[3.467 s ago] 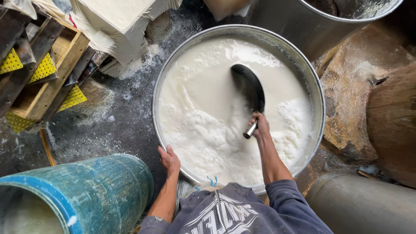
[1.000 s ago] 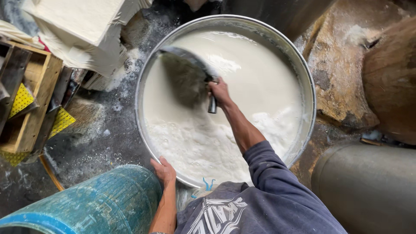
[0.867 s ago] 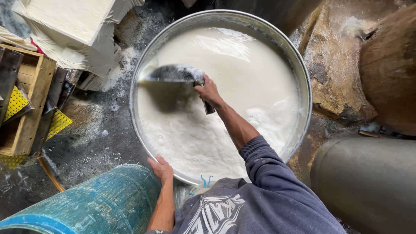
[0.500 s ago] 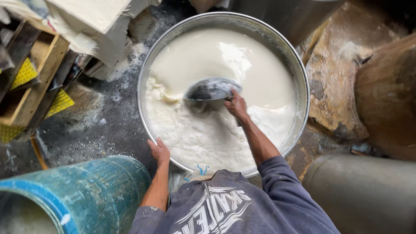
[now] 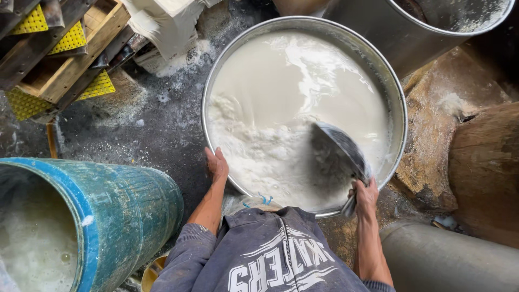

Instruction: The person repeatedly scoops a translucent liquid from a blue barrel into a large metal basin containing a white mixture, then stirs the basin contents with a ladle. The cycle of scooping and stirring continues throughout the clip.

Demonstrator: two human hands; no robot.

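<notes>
A wide round metal basin stands on the ground below me, filled with white milky liquid and foamy curd on the near left side. My right hand grips the handle of a dark metal scoop, whose bowl is tilted in the liquid at the basin's near right. My left hand rests on the basin's near left rim, fingers together on the metal.
A blue drum holding pale liquid stands at the near left. Wooden frames with yellow mats and white cloth bundles lie at the far left. Another metal vessel is behind, brown rounded blocks at right, a grey cylinder near right.
My right hand has swept the scoop from the far left of the basin, through the middle, round to the near right edge. My left hand has stayed on the rim.
</notes>
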